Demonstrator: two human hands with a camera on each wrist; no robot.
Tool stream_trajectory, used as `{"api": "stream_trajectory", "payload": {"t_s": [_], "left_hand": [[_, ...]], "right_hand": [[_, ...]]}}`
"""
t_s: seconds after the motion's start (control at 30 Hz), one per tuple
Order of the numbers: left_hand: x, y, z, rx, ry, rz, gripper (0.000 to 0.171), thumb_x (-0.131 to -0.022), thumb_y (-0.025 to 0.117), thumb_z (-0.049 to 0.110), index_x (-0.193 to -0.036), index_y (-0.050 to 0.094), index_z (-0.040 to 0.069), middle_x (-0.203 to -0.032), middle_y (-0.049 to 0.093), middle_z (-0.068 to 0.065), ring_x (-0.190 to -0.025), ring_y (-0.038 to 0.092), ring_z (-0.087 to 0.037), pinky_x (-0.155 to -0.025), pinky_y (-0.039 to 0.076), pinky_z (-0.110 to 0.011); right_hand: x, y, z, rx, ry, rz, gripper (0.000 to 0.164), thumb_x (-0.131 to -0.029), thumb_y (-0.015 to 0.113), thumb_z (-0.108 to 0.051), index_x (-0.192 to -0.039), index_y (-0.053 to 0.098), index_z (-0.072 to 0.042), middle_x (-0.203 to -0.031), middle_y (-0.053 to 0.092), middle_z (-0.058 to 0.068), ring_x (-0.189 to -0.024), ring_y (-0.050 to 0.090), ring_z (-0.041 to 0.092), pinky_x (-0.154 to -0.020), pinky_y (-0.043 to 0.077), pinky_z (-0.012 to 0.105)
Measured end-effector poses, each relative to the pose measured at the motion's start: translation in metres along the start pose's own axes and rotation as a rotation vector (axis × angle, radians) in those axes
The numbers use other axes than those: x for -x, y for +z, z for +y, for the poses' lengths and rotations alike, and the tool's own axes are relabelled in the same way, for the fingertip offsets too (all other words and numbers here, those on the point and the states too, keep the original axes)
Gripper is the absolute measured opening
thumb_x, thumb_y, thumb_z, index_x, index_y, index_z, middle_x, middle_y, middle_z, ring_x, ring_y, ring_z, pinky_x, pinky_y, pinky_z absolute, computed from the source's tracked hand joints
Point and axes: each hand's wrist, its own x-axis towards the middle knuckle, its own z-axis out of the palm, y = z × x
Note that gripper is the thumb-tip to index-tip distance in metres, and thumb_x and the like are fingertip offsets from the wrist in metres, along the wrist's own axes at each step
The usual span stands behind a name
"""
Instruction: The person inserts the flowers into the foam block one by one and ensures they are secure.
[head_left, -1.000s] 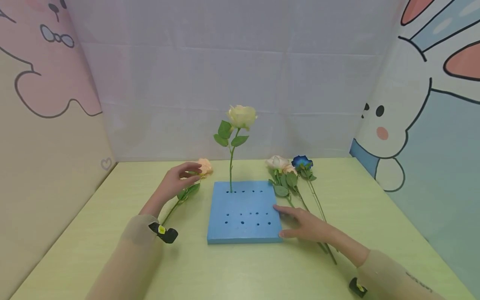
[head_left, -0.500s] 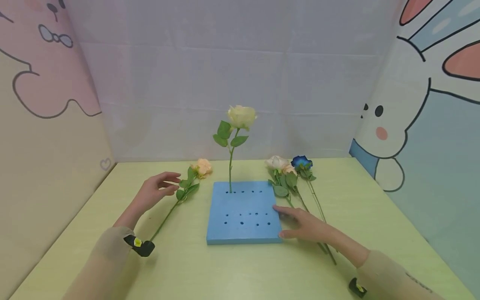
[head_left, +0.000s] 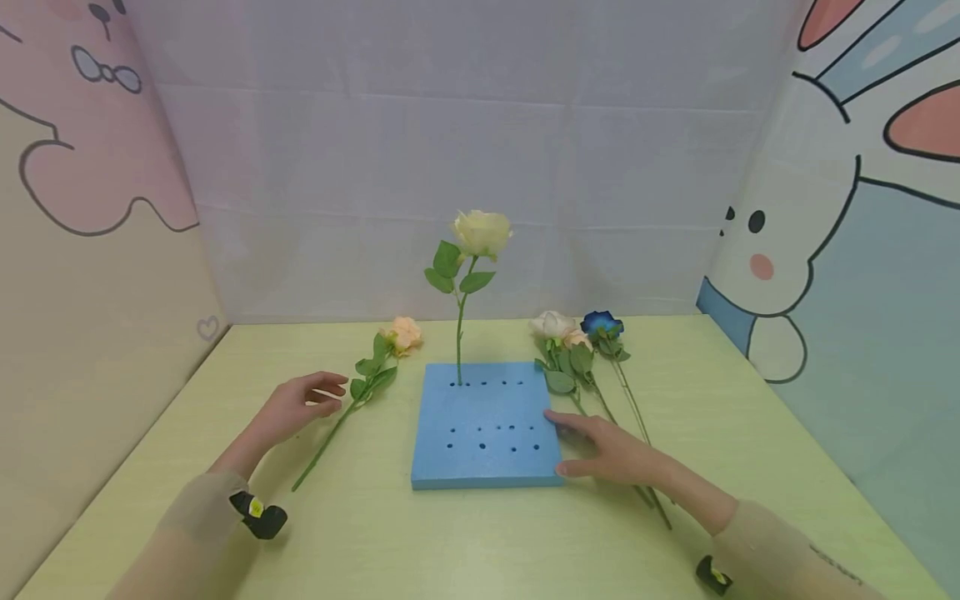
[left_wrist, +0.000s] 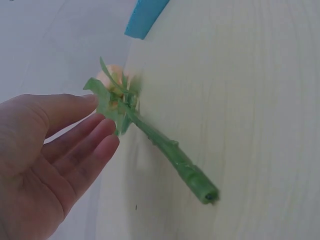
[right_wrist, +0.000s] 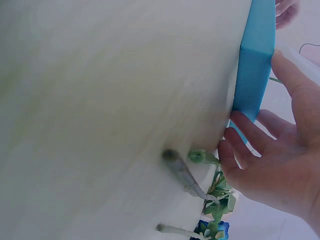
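My left hand point(head_left: 300, 407) hovers beside the stem of a peach rose point(head_left: 405, 335) that lies on the left of the table; its fingers are relaxed and hold nothing. In the left wrist view the rose's green stem point(left_wrist: 170, 152) points toward the camera, past my fingertips. My right hand point(head_left: 611, 450) rests against the right edge of a blue foam block point(head_left: 487, 408), thumb near the front corner and fingers along the side. Rows of small holes mark the block's top. One cream rose point(head_left: 482, 235) stands upright in a back-row hole at the left.
Right of the block lie a pale white rose point(head_left: 553, 325), another peach rose point(head_left: 577, 338) and a blue rose point(head_left: 602, 324), their stems running toward the front under my right arm. A white cloth backdrop point(head_left: 450, 150) and printed side panels enclose the pale yellow table point(head_left: 465, 542).
My left hand has drawn back to the left and toward me, away from the peach rose's bloom, leaving that rose on the table. The right hand has stayed at the block.
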Motion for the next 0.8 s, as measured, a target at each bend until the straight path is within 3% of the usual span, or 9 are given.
{"api": "stream_trajectory", "payload": {"t_s": [0.2, 0.43, 0.8], "left_hand": [[0.004, 0.005, -0.005, -0.043, -0.007, -0.056, 0.041, -0.093, 0.066, 0.011, -0.132, 0.058, 0.000, -0.116, 0.069, -0.019, -0.100, 0.069, -0.031, -0.078, 0.055, -0.033], [0.009, 0.011, -0.008, -0.083, -0.038, -0.104, 0.044, -0.087, 0.072, 0.011, -0.129, 0.060, 0.001, -0.109, 0.070, -0.016, -0.094, 0.068, -0.025, -0.073, 0.053, -0.029], [0.015, 0.013, 0.004, -0.102, -0.078, -0.171, 0.057, -0.080, 0.079, 0.010, -0.129, 0.057, -0.009, -0.096, 0.065, -0.011, -0.082, 0.061, -0.015, -0.067, 0.049, -0.023]], "right_hand": [[0.000, 0.000, 0.000, 0.003, 0.009, -0.003, 0.082, -0.088, 0.070, -0.047, -0.153, 0.036, -0.010, -0.157, 0.039, 0.015, -0.146, 0.034, 0.040, -0.115, 0.028, 0.060], [-0.001, 0.001, 0.003, 0.012, -0.015, 0.003, 0.082, -0.089, 0.069, -0.047, -0.153, 0.037, -0.008, -0.157, 0.040, 0.015, -0.145, 0.035, 0.039, -0.114, 0.028, 0.059], [-0.001, 0.001, 0.002, 0.010, -0.007, 0.006, 0.081, -0.089, 0.069, -0.047, -0.153, 0.036, -0.008, -0.157, 0.039, 0.015, -0.146, 0.034, 0.039, -0.115, 0.028, 0.059]]}}
